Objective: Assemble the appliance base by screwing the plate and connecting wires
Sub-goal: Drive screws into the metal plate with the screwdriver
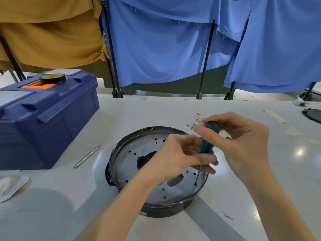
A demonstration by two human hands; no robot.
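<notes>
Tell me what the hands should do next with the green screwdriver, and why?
Probably turn the screwdriver with the right hand while the left hand steadies its shaft. Its tip sits in a hole near the edge of the metal plate, and both hands grip it, so it looks ready for driving. Whether a screw sits there is too small to tell.

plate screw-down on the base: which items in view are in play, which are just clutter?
In play:
- screwdriver, gripped by left hand and right hand
- metal plate
- appliance base
- wire terminals, beside the base

Lying about:
- blue toolbox
- tape roll on it
- metal rod
- plastic packet
- black part at the right edge
</notes>
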